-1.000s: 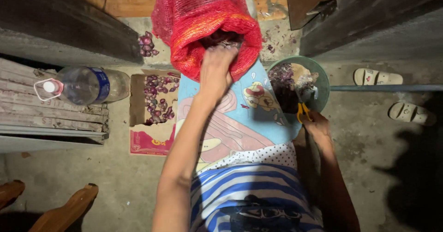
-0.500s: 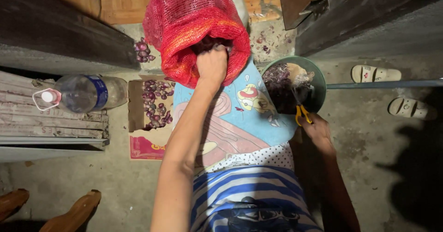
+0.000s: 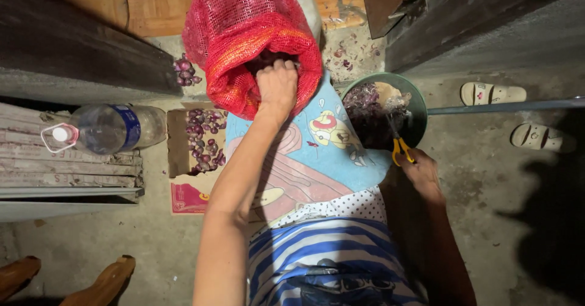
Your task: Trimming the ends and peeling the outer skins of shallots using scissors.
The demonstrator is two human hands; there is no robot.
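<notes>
We have our left hand [image 3: 277,87] at the mouth of the red mesh sack [image 3: 250,35], fingers curled in; whether that grip holds a shallot we cannot tell. Right hand [image 3: 420,171] is closed on yellow-handled scissors [image 3: 399,147] by the green bowl [image 3: 417,99] of peelings. Step looks like fetching a bulb; the next move needs it brought to the scissors over the bowl.

Your left hand [image 3: 277,87] reaches into the open mouth of a red mesh sack [image 3: 244,38], standing upright ahead of you. To its left, an open cardboard box [image 3: 183,166] with a red-printed flap lies on the floor. Further left, a clear plastic bottle [image 3: 109,129] lies on its side, wearing a blue label [image 3: 129,126] and white cap.
</notes>
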